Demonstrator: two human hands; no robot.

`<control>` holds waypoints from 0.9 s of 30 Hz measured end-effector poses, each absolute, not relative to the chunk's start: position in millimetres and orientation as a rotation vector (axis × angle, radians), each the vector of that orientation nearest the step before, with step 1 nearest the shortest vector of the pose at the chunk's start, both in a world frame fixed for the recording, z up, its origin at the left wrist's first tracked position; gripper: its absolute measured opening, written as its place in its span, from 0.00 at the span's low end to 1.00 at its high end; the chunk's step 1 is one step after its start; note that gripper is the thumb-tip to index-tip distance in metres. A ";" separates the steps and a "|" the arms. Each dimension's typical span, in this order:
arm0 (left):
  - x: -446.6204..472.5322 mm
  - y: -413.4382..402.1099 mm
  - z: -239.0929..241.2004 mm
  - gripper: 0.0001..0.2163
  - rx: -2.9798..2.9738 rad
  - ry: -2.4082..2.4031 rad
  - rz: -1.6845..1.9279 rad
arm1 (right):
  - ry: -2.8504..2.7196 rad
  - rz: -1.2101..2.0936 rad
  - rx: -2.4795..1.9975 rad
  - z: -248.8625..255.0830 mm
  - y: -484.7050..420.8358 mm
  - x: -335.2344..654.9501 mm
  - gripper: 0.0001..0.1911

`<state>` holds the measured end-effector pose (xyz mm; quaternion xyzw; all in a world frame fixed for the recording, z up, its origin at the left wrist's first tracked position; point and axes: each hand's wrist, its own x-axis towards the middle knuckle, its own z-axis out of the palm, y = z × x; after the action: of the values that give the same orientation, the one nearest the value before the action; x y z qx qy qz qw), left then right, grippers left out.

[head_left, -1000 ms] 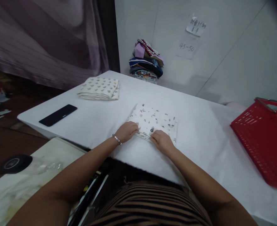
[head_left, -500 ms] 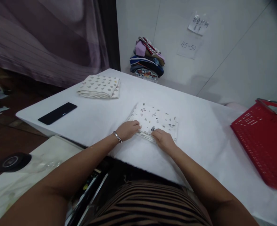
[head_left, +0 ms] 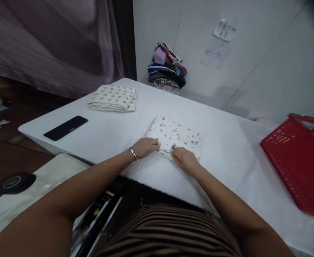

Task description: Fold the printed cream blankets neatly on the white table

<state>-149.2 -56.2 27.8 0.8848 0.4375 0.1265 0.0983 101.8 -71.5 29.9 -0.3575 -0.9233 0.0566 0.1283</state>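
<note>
A folded white cloth with small printed figures (head_left: pixel 176 137) lies on the white table (head_left: pixel 114 132) in front of me. My left hand (head_left: pixel 145 147), with a bracelet at the wrist, rests on the cloth's near left corner, fingers curled onto its edge. My right hand (head_left: pixel 185 160) lies on the near edge a little to the right, fingers bent and pressed on the layered hem. Both hands grip the near edge of the cloth.
A second folded patterned cloth (head_left: pixel 112 98) sits at the table's far left, a black phone (head_left: pixel 65 127) nearer the left edge. A stack of coloured fabrics (head_left: pixel 167 68) stands against the wall. A red plastic basket (head_left: pixel 298 157) is at the right.
Both hands have stayed on the cloth's near edge; only small shifts of the fingers and the camera.
</note>
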 end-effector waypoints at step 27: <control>-157.0 -64.8 7.0 0.09 3.065 1.272 0.475 | -2.677 0.084 -0.996 29.2 -80.8 101.7 0.15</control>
<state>-157.0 -64.8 7.0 0.9092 0.3773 0.1410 -0.1054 101.7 -80.8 29.2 -0.3449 -0.9274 0.0291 0.1417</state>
